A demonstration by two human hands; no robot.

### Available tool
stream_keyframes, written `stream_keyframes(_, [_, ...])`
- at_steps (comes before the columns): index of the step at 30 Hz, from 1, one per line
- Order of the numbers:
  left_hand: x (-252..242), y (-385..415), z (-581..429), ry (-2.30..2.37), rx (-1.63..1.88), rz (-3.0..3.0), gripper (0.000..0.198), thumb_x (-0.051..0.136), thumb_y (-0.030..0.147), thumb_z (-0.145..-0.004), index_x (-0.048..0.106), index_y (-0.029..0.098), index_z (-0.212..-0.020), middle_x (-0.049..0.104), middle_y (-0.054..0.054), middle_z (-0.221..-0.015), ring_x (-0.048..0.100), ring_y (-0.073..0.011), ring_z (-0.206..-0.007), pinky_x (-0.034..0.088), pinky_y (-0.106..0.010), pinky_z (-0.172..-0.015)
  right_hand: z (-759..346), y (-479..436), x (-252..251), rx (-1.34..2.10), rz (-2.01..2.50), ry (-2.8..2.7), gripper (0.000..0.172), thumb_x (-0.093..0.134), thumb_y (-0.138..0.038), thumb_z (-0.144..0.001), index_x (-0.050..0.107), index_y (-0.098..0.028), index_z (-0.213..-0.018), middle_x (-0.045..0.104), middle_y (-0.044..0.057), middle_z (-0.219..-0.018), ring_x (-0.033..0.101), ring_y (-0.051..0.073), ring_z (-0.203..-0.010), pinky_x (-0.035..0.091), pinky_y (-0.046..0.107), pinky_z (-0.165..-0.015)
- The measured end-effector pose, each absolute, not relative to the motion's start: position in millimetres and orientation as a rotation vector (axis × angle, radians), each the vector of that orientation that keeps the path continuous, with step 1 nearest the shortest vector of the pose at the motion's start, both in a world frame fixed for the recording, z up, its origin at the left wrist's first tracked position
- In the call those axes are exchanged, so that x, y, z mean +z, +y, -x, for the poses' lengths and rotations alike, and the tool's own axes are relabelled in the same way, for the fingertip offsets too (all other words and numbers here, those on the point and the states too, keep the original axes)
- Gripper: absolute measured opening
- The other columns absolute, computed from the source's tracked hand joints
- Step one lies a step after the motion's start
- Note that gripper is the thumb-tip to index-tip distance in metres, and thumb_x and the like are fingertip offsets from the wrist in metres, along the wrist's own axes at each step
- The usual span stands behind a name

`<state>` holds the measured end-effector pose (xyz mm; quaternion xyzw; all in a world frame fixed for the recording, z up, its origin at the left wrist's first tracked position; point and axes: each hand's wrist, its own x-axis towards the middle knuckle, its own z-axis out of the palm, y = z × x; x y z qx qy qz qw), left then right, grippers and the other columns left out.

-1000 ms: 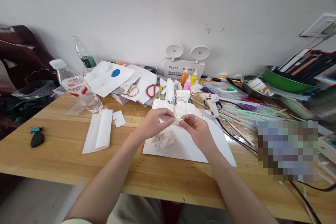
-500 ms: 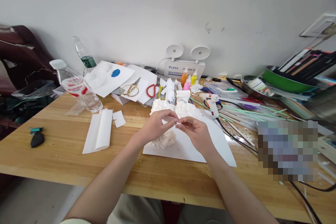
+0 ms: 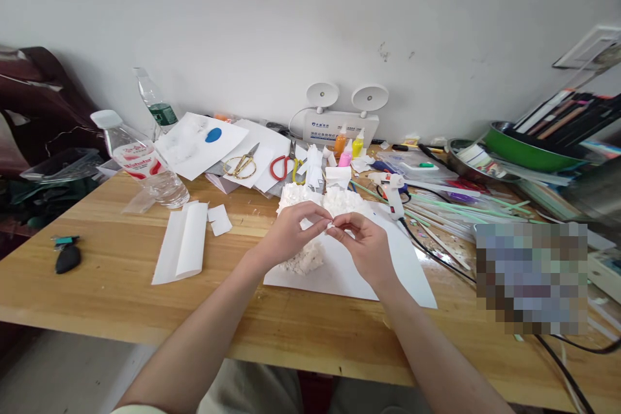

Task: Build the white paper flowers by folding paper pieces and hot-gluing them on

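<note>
My left hand (image 3: 290, 231) and my right hand (image 3: 363, 243) meet above a white sheet of paper (image 3: 349, 268) on the wooden table (image 3: 111, 291). Both pinch a small white scrap of paper (image 3: 326, 226) between thumb and fingertips. Under and behind the hands lies a lumpy white mass of crumpled paper pieces (image 3: 303, 259), spreading back to a second clump (image 3: 339, 202). The scrap is mostly hidden by my fingers.
A folded white paper (image 3: 182, 244) and a small scrap (image 3: 219, 220) lie to the left. A water bottle (image 3: 140, 162), gold scissors (image 3: 241, 163), red scissors (image 3: 281, 166), a glue gun (image 3: 394, 194), paint bottles (image 3: 350, 145) and a black key fob (image 3: 68, 257) surround the work area. Clutter fills the right side.
My two hands have drawn closer together, fingertips now touching around the scrap; the right hand shifted slightly left and up. Nothing else moved.
</note>
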<state>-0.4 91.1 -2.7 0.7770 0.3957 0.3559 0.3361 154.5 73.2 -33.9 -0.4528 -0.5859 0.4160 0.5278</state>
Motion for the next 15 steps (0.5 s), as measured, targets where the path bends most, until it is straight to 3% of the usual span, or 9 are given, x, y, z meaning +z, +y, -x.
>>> stream_keyframes(15, [-2.4,88.2,1.5,1.005,0.971,-2.14,0.023,0.047,0.022,-0.082,0.058,0.021,-0.102,0.064,-0.003,-0.1,0.059,-0.0141,-0.088,0.046,-0.024,-0.076,-157.6,75.9,-36.3,0.936,1.139,-1.393,0.019,0.064,-0.031,-0.069,0.062,-0.02,-0.083,0.062,0.002,-0.077,0.056,0.015,-0.071,0.046,0.03,-0.069])
